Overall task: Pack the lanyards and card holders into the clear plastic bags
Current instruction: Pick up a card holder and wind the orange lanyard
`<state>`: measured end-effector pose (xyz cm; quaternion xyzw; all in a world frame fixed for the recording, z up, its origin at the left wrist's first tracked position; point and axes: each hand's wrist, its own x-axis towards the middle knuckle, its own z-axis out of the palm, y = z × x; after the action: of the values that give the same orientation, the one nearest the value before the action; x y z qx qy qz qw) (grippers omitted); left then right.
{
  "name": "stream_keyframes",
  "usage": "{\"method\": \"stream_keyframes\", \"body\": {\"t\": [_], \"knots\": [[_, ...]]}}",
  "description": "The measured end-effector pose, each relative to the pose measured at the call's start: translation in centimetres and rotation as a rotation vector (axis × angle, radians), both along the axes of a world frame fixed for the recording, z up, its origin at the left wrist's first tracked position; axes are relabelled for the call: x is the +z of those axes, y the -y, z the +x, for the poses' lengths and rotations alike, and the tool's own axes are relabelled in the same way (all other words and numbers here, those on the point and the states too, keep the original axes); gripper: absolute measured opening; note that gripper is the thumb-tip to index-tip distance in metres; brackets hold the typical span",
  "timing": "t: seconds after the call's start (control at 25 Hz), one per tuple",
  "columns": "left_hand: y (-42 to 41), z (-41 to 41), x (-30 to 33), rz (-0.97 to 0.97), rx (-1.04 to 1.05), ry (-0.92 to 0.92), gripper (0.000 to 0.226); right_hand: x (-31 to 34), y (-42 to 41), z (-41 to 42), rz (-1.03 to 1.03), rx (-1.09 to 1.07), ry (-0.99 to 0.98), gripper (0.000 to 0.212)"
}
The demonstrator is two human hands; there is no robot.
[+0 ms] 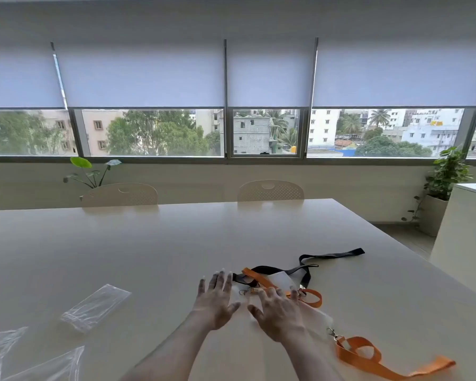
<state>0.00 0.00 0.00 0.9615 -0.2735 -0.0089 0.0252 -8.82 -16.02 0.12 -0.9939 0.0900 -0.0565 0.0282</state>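
My left hand (216,298) and my right hand (279,312) lie flat, fingers straight and spread, on a pile of clear card holders (279,280) and lanyards near the table's front. A black lanyard (330,255) trails from the pile toward the far right. An orange lanyard (312,296) loops just beyond my right fingers, its metal clips (249,291) between my hands. A second orange lanyard (368,356) with a clip lies at the lower right. Clear plastic bags (95,307) lie on the left, with more bags (25,358) at the lower left corner.
The work sits on a large pale table (162,243). Two white chairs (270,191) stand at its far edge below a row of windows. A white cabinet (462,237) and a potted plant (445,177) stand at the right.
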Motion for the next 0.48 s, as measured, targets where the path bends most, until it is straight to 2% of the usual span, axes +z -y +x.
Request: {"method": "stream_keyframes", "body": {"t": [0.12,0.2,0.4,0.48], "knots": [[-0.6,0.2,-0.8,0.085,0.070,-0.086,0.074,-1.4,-0.7,-0.7,-0.022,0.018,0.033,0.068],[-0.8,0.3,-1.0,0.071,0.098,-0.154,0.070,-2.0,-1.3,-0.9,-0.026,0.032,0.080,0.066],[-0.5,0.6,-0.7,0.004,0.071,-0.030,0.060,-1.4,-2.2,-0.6,0.005,0.067,0.132,0.062],[-0.5,0.7,-0.7,-0.018,0.074,-0.036,0.060,-1.1,-2.3,-0.4,0.003,0.066,0.133,0.061]]}}
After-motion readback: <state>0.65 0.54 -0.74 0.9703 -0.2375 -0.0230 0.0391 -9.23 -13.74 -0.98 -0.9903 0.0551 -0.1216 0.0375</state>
